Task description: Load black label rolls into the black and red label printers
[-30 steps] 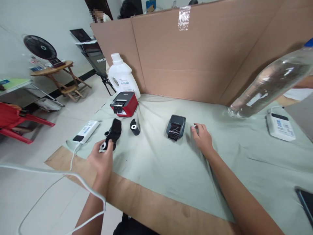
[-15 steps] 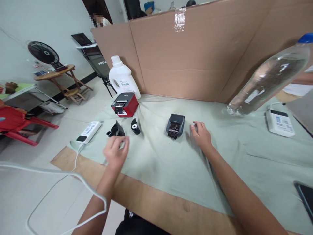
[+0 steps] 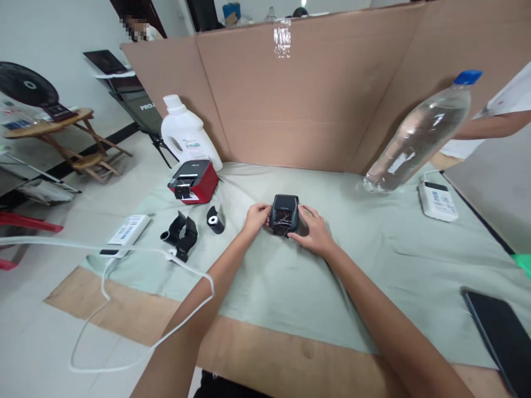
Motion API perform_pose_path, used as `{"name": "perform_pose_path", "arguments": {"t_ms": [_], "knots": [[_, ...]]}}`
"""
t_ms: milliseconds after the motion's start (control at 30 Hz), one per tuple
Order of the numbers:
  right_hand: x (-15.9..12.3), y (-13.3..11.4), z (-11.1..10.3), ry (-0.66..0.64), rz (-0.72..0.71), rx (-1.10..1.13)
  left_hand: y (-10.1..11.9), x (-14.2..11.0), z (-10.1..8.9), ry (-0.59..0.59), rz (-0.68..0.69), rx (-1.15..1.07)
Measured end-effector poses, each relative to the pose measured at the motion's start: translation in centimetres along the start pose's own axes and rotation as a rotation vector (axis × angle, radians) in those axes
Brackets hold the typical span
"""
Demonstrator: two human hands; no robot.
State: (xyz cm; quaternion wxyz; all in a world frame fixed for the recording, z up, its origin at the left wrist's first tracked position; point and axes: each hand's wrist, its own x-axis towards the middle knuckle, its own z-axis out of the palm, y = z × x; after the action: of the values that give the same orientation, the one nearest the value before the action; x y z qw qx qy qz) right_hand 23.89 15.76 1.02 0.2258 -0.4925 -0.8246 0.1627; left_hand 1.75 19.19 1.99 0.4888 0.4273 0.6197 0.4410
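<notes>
A small dark blue-grey printer (image 3: 284,212) sits on the pale green cloth (image 3: 373,260) in the middle of the table. My left hand (image 3: 256,217) grips its left side with curled fingers. My right hand (image 3: 314,232) holds its right side, fingers bent against the casing. A black ribbon piece (image 3: 181,236) lies on the cloth to the left, apart from both hands. A small black roll with a white core (image 3: 214,219) rests beside it.
A red and black printer (image 3: 192,181) and a white detergent jug (image 3: 185,134) stand at back left. A clear water bottle (image 3: 417,134) leans at right, near a white device (image 3: 438,200). A cardboard screen (image 3: 315,88) walls the back. A white power strip (image 3: 126,231) and a dark phone (image 3: 500,331) lie near the edges.
My left hand set the black ribbon piece down on the cloth and moved right to the dark printer. My right hand shifted onto the printer's right side. The camera turned slightly left.
</notes>
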Motion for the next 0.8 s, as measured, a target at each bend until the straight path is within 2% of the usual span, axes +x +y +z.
{"name": "perform_pose_path", "arguments": {"t_ms": [167,433,800], "knots": [[0.0,0.0,-0.1,-0.028,0.026,-0.007,0.4,-0.7,-0.1,0.013,-0.062,-0.028],[-0.3,-0.8,-0.8,-0.076,0.045,-0.008,1.4,-0.5,-1.4,-0.068,-0.183,0.050],[-0.4,-0.2,-0.4,-0.048,0.026,0.014,1.7,-0.3,-1.2,-0.083,-0.193,0.043]]}}
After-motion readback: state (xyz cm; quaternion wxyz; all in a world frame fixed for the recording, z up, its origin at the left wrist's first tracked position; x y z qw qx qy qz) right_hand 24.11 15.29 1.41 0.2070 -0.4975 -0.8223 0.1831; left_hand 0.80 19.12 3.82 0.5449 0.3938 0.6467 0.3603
